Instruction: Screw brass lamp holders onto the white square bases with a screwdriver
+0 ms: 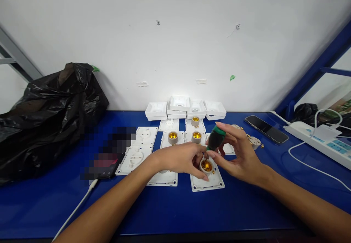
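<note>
My right hand (240, 155) grips a short screwdriver with a green and black handle (216, 138), its tip pointing down into a brass-lined lamp socket (207, 166). That socket sits on a white square plate (207, 182) on the blue table. My left hand (182, 159) reaches across and pinches the socket's rim, steadying it. Behind it lie several more white plates, some with brass sockets (173, 136), others with plain white fittings (136, 159).
White square covers (156, 110) are stacked against the wall. A black plastic bag (46, 118) fills the left side. A phone (265, 129) and a white power strip (323, 142) with cables lie on the right. A blurred phone with a cable (105, 162) lies at left.
</note>
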The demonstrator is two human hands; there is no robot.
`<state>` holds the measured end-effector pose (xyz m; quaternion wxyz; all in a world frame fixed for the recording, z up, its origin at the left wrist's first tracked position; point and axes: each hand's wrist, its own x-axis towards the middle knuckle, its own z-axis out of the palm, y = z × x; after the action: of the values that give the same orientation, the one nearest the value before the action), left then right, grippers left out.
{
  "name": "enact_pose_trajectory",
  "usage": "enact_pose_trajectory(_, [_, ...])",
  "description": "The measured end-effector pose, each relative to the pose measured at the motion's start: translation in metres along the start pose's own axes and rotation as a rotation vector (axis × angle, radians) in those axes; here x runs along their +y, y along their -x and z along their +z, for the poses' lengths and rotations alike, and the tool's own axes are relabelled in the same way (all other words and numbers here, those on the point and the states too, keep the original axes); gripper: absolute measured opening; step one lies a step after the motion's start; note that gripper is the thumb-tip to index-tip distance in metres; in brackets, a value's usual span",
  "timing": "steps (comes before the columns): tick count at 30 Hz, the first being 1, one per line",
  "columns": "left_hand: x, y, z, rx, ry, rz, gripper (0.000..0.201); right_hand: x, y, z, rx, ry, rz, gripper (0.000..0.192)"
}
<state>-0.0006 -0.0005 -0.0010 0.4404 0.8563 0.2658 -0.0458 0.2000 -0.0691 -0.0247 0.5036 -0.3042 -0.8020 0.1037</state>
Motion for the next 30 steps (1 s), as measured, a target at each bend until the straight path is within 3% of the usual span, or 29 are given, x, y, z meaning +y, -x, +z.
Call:
enact_pose_trajectory(7, [0.0002,0.0009,-0.0008,0.006,0.025,0.016,0.043,0.0019,0.0007,0.0007,0.023,-0.033,0.025,0.079])
enact_pose_trajectory(12, [-0.0002,-0.0002,-0.0012,-0.014,0.003,0.021,0.042,0.0010,-0.0014,-0.0004,-0.060,-0.039,0.059,0.077])
enact_pose_trajectory(17, [-0.0017,-0.0008,-0.0005,-0.005,0.020,0.036,0.040,0.0028,0.0001,0.0010,0.016,-0.042,0.049,0.077])
enact_pose_trajectory(22, [-0.0014,-0.0003,0.0003,-0.001,0.006,0.028,0.037,0.0043,0.0013,-0.0010,-0.065,-0.011,0.058,0.077])
enact_pose_trajectory(30, [0.0005,0.0012,-0.0003,0.012,0.026,0.013,0.041,0.0025,0.0007,0.0016,0.017,-0.044,0.026,0.085])
